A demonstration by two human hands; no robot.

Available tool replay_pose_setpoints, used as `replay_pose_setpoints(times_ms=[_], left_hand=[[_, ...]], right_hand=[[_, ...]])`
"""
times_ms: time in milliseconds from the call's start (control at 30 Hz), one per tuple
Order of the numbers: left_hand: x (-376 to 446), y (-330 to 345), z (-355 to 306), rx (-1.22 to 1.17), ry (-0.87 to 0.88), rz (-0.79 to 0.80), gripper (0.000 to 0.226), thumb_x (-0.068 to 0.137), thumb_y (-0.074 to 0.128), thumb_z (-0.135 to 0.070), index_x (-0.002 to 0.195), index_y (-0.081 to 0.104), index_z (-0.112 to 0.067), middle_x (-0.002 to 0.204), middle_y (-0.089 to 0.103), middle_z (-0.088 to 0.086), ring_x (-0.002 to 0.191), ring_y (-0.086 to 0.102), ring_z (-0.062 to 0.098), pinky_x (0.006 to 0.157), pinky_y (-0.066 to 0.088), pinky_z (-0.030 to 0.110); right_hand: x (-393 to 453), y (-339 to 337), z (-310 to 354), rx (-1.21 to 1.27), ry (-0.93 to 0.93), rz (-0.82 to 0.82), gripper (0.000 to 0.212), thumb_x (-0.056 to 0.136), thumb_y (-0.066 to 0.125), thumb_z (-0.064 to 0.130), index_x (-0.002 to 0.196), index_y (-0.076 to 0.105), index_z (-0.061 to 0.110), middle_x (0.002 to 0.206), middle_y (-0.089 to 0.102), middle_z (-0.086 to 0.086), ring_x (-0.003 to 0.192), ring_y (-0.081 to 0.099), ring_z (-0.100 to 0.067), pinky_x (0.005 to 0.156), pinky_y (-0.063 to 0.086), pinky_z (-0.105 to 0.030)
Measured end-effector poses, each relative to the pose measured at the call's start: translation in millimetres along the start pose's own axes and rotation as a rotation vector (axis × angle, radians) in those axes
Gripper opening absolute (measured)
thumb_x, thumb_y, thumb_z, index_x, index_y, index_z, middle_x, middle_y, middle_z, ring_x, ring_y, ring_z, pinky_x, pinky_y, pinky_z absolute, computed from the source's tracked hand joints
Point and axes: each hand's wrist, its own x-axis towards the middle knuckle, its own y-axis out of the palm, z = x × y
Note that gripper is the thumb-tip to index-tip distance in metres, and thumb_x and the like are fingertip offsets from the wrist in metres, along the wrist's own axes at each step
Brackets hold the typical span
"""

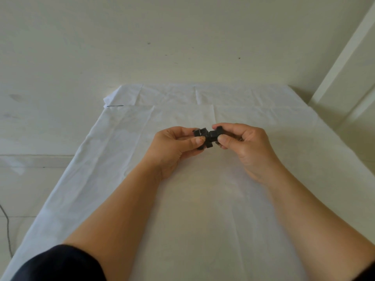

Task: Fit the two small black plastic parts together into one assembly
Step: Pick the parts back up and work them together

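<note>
Nearest the camera: dark sleeve (60, 264) on the left upper arm, bottom left corner. Both forearms bare, reaching forward over a white cloth (203, 209) that covers the work surface. Cloth creased in fold lines, running away toward the wall.

Mid-frame, above the cloth: the two hands meet. Left hand (174, 147) pinches the left part (199, 132), thumb on the near side, fingers curled round the far side. Right hand (245, 142) pinches the right part (215, 134) the same way, thumb near, forefinger over the top. Both grips closed on their pieces.

The two black parts touch each other end to end between the fingertips, held clear of the cloth. Cannot tell whether they are seated together or only butted. Lobed or toothed outlines show on both; a pale band shows on the left part. Finer detail too small to read.

Left of the cloth: pale floor, a thin dark cable (7, 226) at the frame edge.

Farthest: cloth's far edge folded over, then a plain pale wall (182, 37) with a few small dark specks.
</note>
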Motion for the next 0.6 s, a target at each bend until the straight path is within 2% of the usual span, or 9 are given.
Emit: replay_pose_setpoints(times_ms=[167,333,433,600], left_hand=[[-0.8,4.0,3.6,0.105,0.022,-0.011,0.015,0.069,0.069,0.008,0.079,0.065,-0.003,0.069,0.073,0.008,0.068,0.071,0.02,0.065,0.059,0.027],[-0.9,-1.3,2.7,0.014,0.028,0.039,0.014,0.065,0.07,-0.002,0.078,0.066,-0.004,0.07,0.074,0.005,0.071,0.071,0.018,0.067,0.058,0.026],[-0.9,-3.7,2.7,-0.014,0.026,0.062,0.018,0.058,0.071,-0.009,0.075,0.066,-0.006,0.072,0.074,0.006,0.074,0.071,0.019,0.067,0.058,0.027],[0.2,-5.7,2.2,-0.062,0.033,0.098,0.012,0.06,0.069,-0.009,0.072,0.069,-0.009,0.073,0.074,0.005,0.075,0.071,0.019,0.069,0.057,0.027]], right_hand=[[-2.6,2.7,-2.6,-0.06,-0.003,-0.003,0.032,0.078,0.066,0.001,0.086,0.071,0.031,0.078,0.069,0.0,0.067,0.06,-0.005,0.07,0.047,-0.014],[-3.6,10.4,-0.7,0.089,-0.001,-0.001,0.029,0.08,0.064,-0.001,0.09,0.071,0.024,0.085,0.071,-0.002,0.074,0.067,-0.019,0.066,0.051,-0.018],[-3.6,12.4,0.3,0.13,0.001,-0.004,0.027,0.08,0.064,-0.002,0.089,0.071,0.022,0.083,0.072,0.0,0.073,0.067,-0.018,0.065,0.051,-0.017],[-3.1,16.5,1.4,0.177,-0.015,-0.01,0.025,0.08,0.063,-0.003,0.088,0.07,0.019,0.08,0.071,0.002,0.071,0.066,-0.013,0.063,0.051,-0.018]])
